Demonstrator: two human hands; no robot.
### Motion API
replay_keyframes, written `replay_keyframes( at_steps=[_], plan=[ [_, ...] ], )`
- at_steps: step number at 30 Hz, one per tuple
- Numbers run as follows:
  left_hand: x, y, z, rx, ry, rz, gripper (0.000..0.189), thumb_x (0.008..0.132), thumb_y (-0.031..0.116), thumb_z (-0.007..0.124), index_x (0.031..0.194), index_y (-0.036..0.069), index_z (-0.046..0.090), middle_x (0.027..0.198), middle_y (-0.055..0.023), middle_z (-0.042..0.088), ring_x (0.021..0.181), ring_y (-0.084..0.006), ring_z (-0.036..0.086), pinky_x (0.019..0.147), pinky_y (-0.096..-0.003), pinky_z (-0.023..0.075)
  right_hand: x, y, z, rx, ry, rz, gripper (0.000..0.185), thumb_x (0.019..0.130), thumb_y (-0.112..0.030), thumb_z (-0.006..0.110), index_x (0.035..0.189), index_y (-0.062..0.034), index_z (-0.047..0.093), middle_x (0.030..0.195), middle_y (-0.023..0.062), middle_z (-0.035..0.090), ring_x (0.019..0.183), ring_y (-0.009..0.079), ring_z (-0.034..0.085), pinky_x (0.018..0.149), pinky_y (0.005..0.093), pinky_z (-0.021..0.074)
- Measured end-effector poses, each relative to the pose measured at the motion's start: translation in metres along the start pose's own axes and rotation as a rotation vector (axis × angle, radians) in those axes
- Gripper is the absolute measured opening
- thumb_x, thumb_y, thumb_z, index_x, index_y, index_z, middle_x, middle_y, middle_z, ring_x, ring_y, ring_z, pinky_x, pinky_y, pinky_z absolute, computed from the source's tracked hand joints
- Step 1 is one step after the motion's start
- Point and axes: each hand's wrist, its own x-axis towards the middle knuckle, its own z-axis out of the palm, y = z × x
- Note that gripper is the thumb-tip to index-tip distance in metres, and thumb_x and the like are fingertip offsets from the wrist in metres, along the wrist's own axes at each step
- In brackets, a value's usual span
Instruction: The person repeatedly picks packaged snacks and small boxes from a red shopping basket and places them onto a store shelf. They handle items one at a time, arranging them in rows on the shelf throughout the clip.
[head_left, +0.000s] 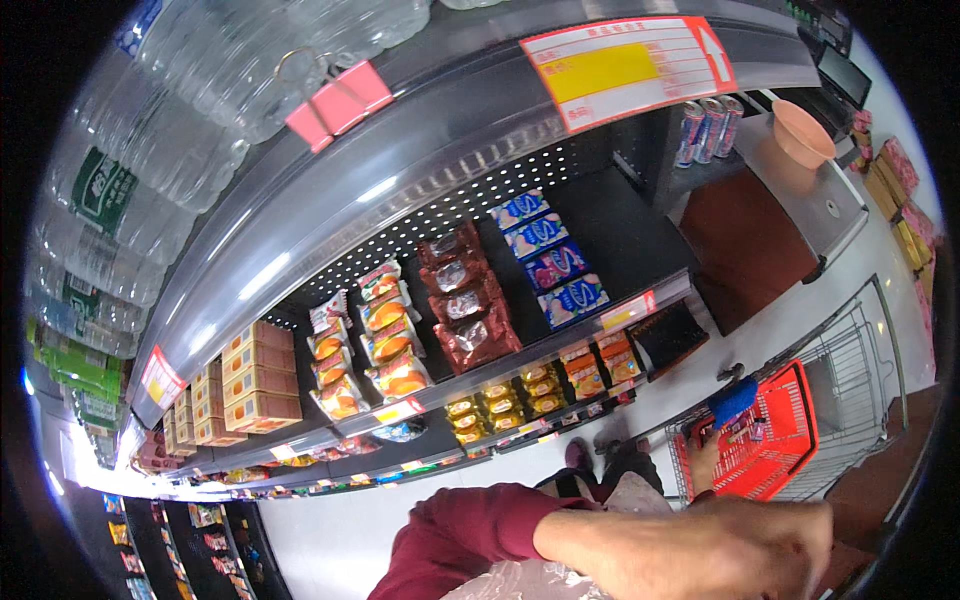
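Note:
A maroon sleeve (480, 525) crosses the bottom of the view. From it my left hand (720, 551) reaches right, close to the camera and blurred. Its back faces me and the fingers bend down out of sight, so whether it holds something is hidden. Lower down, my right hand (703, 461) is at the near left side of a red plastic shopping basket (784, 427); its grip is unclear. The basket sits in a wire shopping cart (862, 352). A blue item (733, 401) lies at the basket's upper left rim, above small packages (754, 427).
Shelves carry blue packs (574, 300), brown packets (476, 330), bagged snacks (394, 352) and stacked boxes (259, 390). Large water bottles (202, 67) stand above, beside a pink binder clip (341, 105). Upper right, a counter (795, 195) bears a pinkish bowl (804, 135).

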Motion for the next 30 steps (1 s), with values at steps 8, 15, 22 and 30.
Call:
replay_keyframes(
  at_steps=[8,15,22,30],
  plan=[
    [-0.121,-0.047,-0.068,0.315,0.171,-0.838,0.021,0.099,0.011,0.056,0.115,0.002,0.064,0.109,-0.0092,0.066,0.097,-0.0163,0.063,0.085,-0.0297,0.0493,-0.004,0.011,-0.010,-0.415,-0.187,0.151,0.058,0.072,-0.041,0.084,0.108,-0.0009,0.064,0.097,0.0264,0.069,0.091,0.0417,0.068,0.080,0.0490,0.0543],
    [-0.178,-0.073,-0.073,0.345,0.281,-1.017,0.023,0.099,0.013,0.057,0.118,0.003,0.065,0.107,-0.0073,0.068,0.099,-0.0140,0.064,0.087,-0.0287,0.0506,0.000,-0.003,0.000,-0.607,-0.274,0.200,0.059,0.073,-0.026,0.083,0.123,-0.0096,0.057,0.096,0.0207,0.070,0.090,0.0391,0.069,0.076,0.0493,0.0558],
    [-0.190,-0.089,-0.063,0.289,0.411,-1.071,0.022,0.102,0.012,0.052,0.119,0.004,0.064,0.102,-0.0072,0.070,0.095,-0.0125,0.067,0.082,-0.0262,0.0522,-0.002,-0.016,0.009,-0.421,-0.173,0.087,0.040,0.072,-0.024,0.080,0.107,-0.0094,0.068,0.088,0.0207,0.070,0.082,0.0397,0.069,0.072,0.0486,0.0563],
    [-0.194,-0.108,-0.057,0.169,0.435,-1.143,0.022,0.102,0.012,0.052,0.118,0.000,0.063,0.101,-0.0069,0.069,0.088,-0.0110,0.064,0.082,-0.0252,0.0517,-0.006,-0.019,0.019,-0.613,-0.323,0.115,0.035,0.076,-0.019,0.076,0.108,-0.0088,0.067,0.086,0.0159,0.072,0.080,0.0312,0.072,0.068,0.0440,0.0579]
  ],
)
